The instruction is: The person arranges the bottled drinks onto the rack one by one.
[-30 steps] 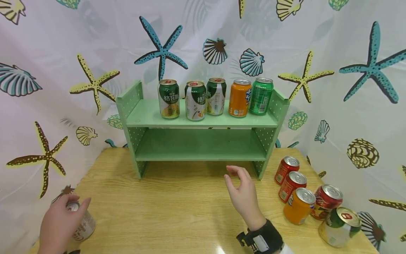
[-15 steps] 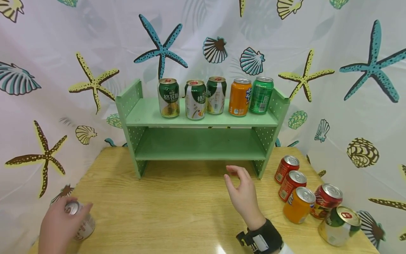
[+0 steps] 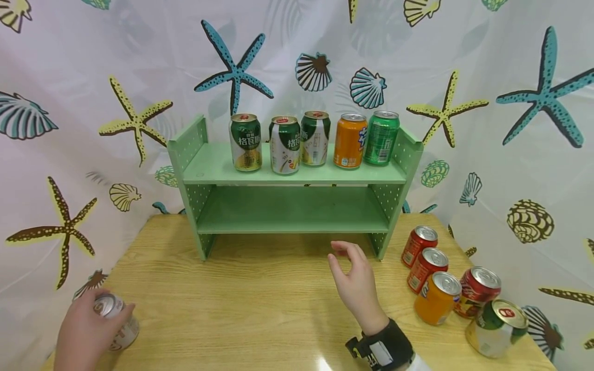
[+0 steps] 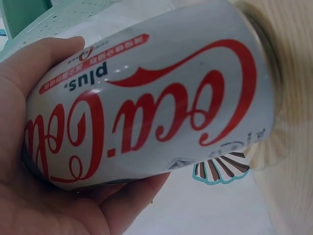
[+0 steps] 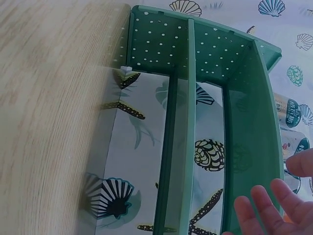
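Note:
A silver-white Coca-Cola can stands on the wooden table at the front left. My left hand holds it near its top end, and the can's left side is covered by the hand. In the left wrist view, the red lettering on the Coca-Cola can fills the middle, with thumb and fingers on opposite sides of it. My right hand hovers before the shelf with relaxed, slightly bent fingers and nothing in it. The right wrist view shows its spread fingers at the lower right.
A green two-tier shelf stands at the back. Its top board carries several cans, including an orange one and a green one. On the table's right side are several more cans, among them a red can and a green-and-white can.
My left thumb has moved down and the hand has settled a little lower around the Coca-Cola can. My right hand has stayed in place.

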Motion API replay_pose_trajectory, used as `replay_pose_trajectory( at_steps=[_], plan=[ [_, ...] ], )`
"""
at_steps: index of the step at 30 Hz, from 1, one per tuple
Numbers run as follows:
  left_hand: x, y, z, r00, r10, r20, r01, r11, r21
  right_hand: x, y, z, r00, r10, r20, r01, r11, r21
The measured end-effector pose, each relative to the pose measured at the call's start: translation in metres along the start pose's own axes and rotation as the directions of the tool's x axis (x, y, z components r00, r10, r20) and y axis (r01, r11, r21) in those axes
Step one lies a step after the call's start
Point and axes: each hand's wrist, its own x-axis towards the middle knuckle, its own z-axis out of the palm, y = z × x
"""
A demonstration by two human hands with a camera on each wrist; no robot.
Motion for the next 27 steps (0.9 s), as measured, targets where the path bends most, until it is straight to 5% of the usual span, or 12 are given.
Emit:
replay_pose_trajectory(
  at_steps=[16,27],
  plan=[
    [0.001,0.004,0.000,0.999,-0.032,-0.001,0.032,0.999,0.011,0.000,0.001,0.000,1.000,0.006,0.010,-0.006,1.000,-0.006],
    [0.005,0.033,-0.008,0.997,0.073,0.004,-0.073,0.997,0.003,-0.001,0.002,0.000,1.000,0.017,0.014,-0.017,1.000,0.001]
  ],
)
